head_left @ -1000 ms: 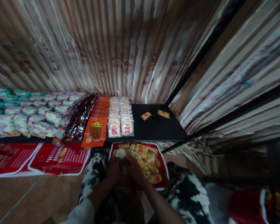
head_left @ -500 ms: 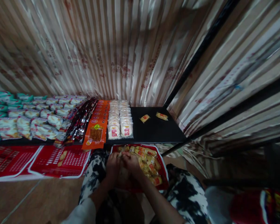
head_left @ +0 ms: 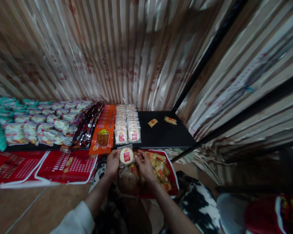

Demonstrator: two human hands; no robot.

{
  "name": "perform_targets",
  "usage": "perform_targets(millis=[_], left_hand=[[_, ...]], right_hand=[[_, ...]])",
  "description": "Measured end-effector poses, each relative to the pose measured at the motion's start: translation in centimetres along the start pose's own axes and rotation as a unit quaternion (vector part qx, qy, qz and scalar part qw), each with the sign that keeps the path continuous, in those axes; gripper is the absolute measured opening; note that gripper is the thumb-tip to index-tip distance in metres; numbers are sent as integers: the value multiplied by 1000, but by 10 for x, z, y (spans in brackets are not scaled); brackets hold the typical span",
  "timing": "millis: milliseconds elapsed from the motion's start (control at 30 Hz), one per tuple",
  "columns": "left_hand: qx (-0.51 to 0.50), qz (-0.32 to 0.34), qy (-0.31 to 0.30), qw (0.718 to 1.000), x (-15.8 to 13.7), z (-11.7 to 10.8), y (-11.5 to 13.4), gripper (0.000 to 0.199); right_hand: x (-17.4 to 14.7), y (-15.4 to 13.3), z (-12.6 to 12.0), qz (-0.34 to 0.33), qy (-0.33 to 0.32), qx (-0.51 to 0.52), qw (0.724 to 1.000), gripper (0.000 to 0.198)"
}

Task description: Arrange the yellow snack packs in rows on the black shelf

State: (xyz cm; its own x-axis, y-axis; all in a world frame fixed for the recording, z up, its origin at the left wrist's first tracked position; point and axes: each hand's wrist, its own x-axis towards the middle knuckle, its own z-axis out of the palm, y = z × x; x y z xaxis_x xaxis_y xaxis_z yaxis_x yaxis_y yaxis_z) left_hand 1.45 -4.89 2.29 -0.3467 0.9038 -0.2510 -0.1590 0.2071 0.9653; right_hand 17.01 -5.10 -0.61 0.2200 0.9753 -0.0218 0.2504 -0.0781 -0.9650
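Observation:
A clear packet with a round white rice cracker (head_left: pixel 126 156) and a red label is held up over the red basket (head_left: pixel 175 177). My left hand (head_left: pixel 113 162) pinches its left edge. On the other side, my right hand (head_left: pixel 145 164) has its fingers curled close to the packet's right edge; what they grip is too dim to tell. Below the hands, the basket holds several yellow-wrapped snack packets (head_left: pixel 160 169) on its right. Toward its left lies another clear packet with a round, darker shape (head_left: pixel 129 178).
On the black shelf (head_left: pixel 166 136) ahead stand two rows of rice cracker packets (head_left: pixel 127 125), an orange snack bag (head_left: pixel 103 130), dark red packets (head_left: pixel 89 125) and white and green bags. Two yellow packets lie at its right. Red baskets (head_left: pixel 68 165) stand lower left; a metal post (head_left: pixel 210 55) slants at right.
My hands, earlier together low over the basket's left side, have drawn apart. The rice cracker packet now shows between them with its label facing up.

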Motion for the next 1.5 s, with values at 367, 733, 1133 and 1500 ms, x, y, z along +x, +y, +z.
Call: perform_targets(millis=[367,733,1133,1500], left_hand=[[6,-5,-25,1000,4,-7,1,35],[373,250,59,892,20,0,-10,50],[468,277,17,839,43,17,-14,44],[422,297,25,856,54,23,-19,43]], right_hand=[[-3,-1,18,15,-119,118,986,41],[47,-16,54,-16,-62,28,998,25],[55,-36,48,-140,-77,-224,961,28],[94,-6,18,-256,57,-295,919,40]])
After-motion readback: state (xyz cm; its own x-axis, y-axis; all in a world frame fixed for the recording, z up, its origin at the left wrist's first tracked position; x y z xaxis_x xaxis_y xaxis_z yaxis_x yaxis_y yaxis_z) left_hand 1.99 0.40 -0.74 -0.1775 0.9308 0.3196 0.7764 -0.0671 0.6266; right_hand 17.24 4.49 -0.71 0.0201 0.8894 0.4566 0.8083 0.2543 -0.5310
